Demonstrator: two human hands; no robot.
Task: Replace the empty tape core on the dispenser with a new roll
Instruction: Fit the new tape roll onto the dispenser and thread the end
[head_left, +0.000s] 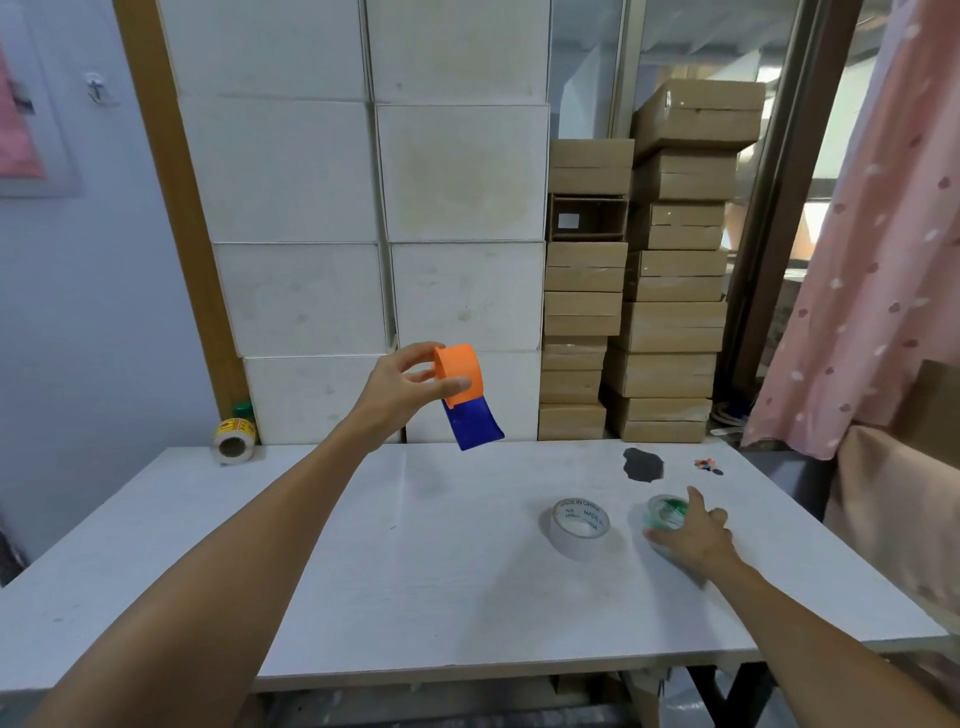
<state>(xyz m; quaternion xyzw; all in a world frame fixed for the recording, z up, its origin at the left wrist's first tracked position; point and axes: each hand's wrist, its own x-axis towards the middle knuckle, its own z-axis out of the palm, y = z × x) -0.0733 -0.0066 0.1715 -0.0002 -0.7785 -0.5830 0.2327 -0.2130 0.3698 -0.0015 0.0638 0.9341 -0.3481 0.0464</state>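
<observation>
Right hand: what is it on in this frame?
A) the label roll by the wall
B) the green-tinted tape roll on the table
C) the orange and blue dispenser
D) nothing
B: the right hand rests on the green-tinted tape roll, while the left hand holds the dispenser up.

A white desk (363, 571) with a dark stain (643, 464) stands against stacked white boxes (374, 223) and two leaning columns of brown cardboard boxes (670, 291). A wooden post (176, 208) borders the pale wall (78, 312) on the left, which carries a small hook (95, 87). Daylight enters through a window (675, 47) behind the cartons; a pink patterned curtain (883, 234) hangs at right.
</observation>
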